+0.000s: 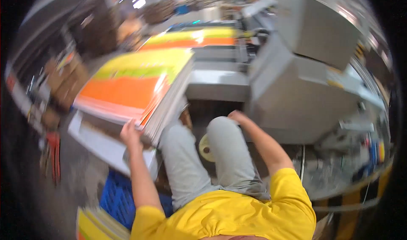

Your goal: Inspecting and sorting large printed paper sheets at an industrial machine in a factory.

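Observation:
A thick stack of printed sheets, yellow on its far part and orange on its near part, lies to my left on a pale board or pallet. My left hand is at the stack's near corner, its fingers closed on the edge of the sheets. Just beyond my right knee is my right hand, low and in front of the grey machine. Its fingers are blurred and partly hidden by the knee, so whether it holds anything does not show.
Another yellow and orange stack lies farther back beside a machine table. Large grey machine housing rises on the right. A blue plastic crate and more sheets are at lower left. Between my knees shows a pale roll.

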Demonstrator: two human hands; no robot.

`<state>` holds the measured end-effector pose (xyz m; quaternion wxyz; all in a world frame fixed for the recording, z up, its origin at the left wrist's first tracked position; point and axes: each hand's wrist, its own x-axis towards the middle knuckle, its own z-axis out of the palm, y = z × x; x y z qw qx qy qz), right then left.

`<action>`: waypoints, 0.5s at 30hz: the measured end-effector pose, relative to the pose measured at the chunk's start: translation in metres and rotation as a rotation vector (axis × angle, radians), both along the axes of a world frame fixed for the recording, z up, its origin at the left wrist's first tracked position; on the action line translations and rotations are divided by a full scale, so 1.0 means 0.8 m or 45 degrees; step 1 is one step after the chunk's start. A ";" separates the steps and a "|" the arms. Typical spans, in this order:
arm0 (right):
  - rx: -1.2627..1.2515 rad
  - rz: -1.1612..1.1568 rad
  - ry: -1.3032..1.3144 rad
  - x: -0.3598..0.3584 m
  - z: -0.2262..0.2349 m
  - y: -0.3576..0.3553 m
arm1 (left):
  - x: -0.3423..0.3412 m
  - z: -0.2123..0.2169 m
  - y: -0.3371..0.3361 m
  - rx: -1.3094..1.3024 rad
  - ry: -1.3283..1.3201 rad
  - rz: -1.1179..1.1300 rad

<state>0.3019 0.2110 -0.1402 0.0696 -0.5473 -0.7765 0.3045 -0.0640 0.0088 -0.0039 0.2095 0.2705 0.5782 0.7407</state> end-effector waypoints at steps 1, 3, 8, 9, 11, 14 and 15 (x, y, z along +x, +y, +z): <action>0.148 -0.023 -0.032 0.028 0.032 -0.003 | 0.027 -0.003 0.018 0.072 -0.040 -0.105; 0.567 -0.048 0.313 0.007 0.127 -0.036 | 0.048 0.005 0.028 0.081 -0.055 -0.154; 0.606 0.417 0.749 -0.131 0.262 -0.087 | 0.065 0.018 0.015 0.047 -0.098 -0.191; 0.744 0.554 0.771 -0.159 0.273 -0.096 | 0.062 0.018 0.011 0.030 -0.082 -0.191; 0.999 0.841 0.712 -0.205 0.279 -0.101 | 0.066 0.020 0.008 0.077 -0.107 -0.166; 1.128 0.979 0.550 -0.243 0.261 -0.112 | 0.068 0.020 0.006 0.062 -0.109 -0.197; 1.199 1.026 0.455 -0.248 0.257 -0.112 | 0.070 0.019 0.007 0.056 -0.099 -0.186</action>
